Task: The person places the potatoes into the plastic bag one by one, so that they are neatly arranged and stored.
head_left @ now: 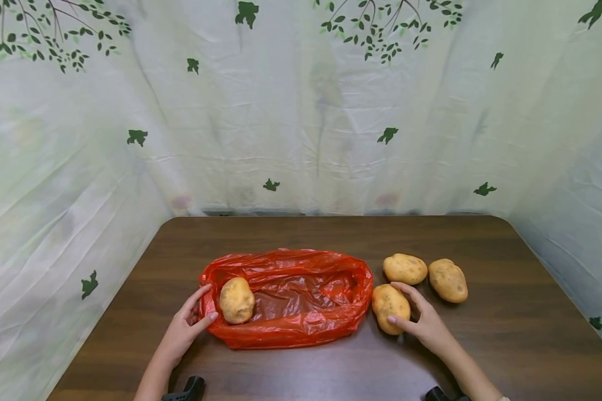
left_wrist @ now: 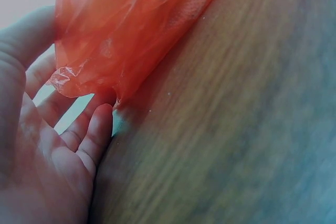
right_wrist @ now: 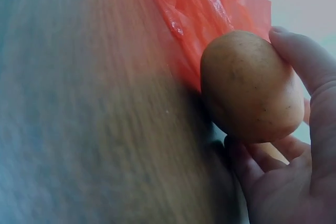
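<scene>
A red plastic bag (head_left: 311, 328) lies spread open on the table, its rim rolled into a low wall. One potato (head_left: 237, 301) sits inside at the bag's left end. My left hand (head_left: 183, 326) holds the bag's left edge between thumb and fingers; in the left wrist view some fingers pass behind the thin red plastic (left_wrist: 126, 30). Just outside the bag's right end, my right hand (head_left: 426, 323) grips a second potato (head_left: 388, 306), thumb on the near side and fingers on the far side. The right wrist view shows that potato (right_wrist: 249, 87) close beside the bag.
Two more potatoes lie beyond my right hand, an oval one (head_left: 404, 269) and a lumpier one (head_left: 448, 280) to its right. The brown wooden table (head_left: 506, 334) ends at a pale leaf-printed curtain (head_left: 301, 111) behind and at the sides.
</scene>
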`<state>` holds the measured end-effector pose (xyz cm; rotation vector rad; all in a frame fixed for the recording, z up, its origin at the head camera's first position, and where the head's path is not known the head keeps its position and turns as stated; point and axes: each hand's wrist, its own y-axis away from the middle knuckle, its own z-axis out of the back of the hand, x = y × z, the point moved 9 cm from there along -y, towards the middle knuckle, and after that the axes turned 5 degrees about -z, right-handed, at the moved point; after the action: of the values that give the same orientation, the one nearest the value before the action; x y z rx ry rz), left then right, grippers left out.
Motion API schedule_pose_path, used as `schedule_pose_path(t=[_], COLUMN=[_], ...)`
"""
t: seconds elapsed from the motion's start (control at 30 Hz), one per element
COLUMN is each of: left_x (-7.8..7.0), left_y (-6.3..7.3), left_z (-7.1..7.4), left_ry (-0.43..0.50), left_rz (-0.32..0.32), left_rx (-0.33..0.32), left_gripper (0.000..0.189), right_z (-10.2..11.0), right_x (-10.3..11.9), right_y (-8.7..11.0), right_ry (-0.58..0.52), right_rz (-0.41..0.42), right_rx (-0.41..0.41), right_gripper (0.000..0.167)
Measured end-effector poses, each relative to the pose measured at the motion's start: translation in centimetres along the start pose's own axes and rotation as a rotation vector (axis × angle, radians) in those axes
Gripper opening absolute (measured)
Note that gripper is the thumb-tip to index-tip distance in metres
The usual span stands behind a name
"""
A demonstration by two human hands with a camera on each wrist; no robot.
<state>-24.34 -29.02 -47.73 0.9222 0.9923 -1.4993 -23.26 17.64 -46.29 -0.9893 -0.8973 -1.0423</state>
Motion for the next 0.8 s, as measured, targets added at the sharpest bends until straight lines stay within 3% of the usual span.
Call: schedule_pose_path(t=[0.37,0.57,0.8], left_x=[0.5,0.5,0.2], left_y=[-0.1,0.0,0.1], left_z=[0.1,0.3,0.2], left_ry=[-0.002,-0.013,-0.019], left_rz=[0.008,0.008,0.013], left_rx=[0.004,0.004,-0.002], left_gripper=[0.060,0.060,0.061], right_z=[0.7,1.2,1.2], right_x=[0.2,1.1,2.2], right_y=[-0.1,0.0,0.2], right_ry=[-0.136,-0.247,-0.317], right_rz=[0.044,0.112,0.199], right_rx=[-0.084,-0.142,-0.142], right_gripper=[0.058,0.056,0.056])
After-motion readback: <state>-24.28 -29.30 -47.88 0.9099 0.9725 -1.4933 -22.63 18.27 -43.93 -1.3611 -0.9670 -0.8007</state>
